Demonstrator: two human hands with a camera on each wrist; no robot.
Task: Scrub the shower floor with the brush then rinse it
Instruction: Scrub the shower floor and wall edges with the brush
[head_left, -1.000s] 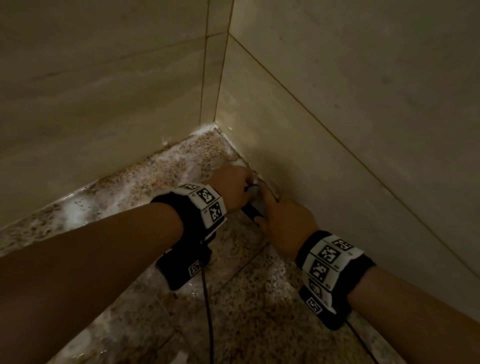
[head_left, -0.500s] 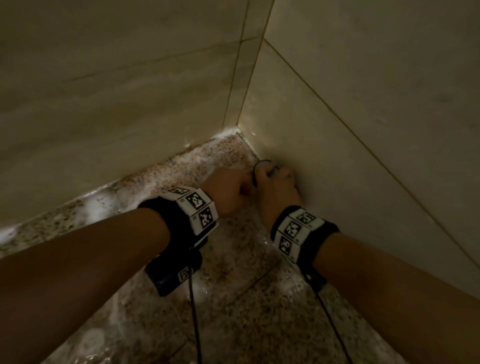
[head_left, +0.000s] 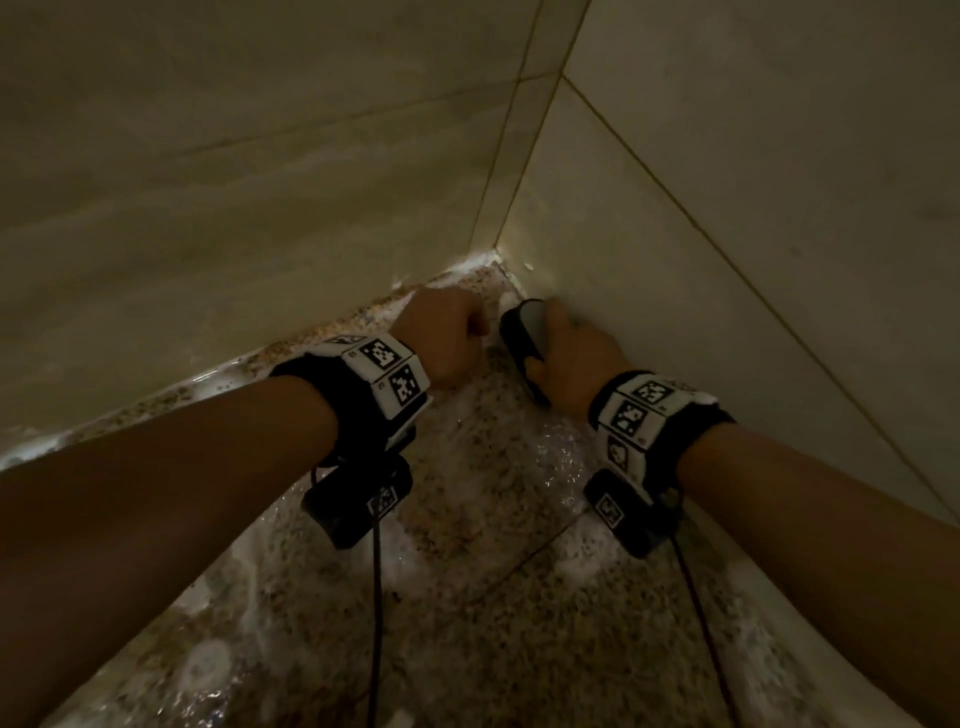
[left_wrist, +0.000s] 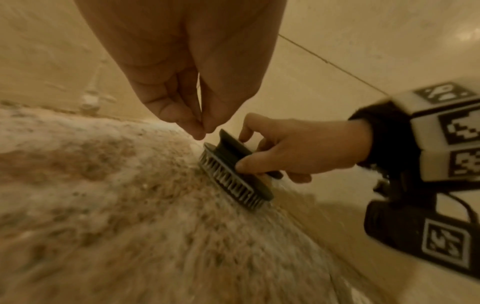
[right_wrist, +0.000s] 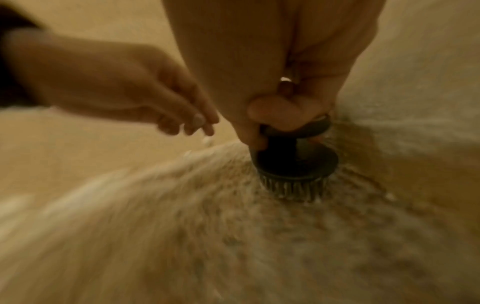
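1. Far left: beige tiled wall (head_left: 208, 182) meeting speckled shower floor (head_left: 467, 597) along a foamy seam — suds pooled at the edge.
2. Left of centre: left hand (head_left: 441, 332) hovering just beside the brush, fingers loosely curled with tips bunched together, gripping nothing, not touching the floor in the left wrist view.
3. Centre: dark round brush (left_wrist: 235, 176) planted bristles-down on the floor, tight in the corner by the right-hand wall (head_left: 753, 208).
4. Right of centre: right hand (head_left: 571, 358) clamped on the brush's knob handle, thumb on one side, fingers wrapped over the top.
5. Across the floor: wet sheen and white lather in patches, near and far — judged as scrubbing well under way, with the corner now getting attention.
6. Left to do, by the look of it: finishing the scrub, then the whole rinse — foam not yet washed away, no running water or shower head in view.
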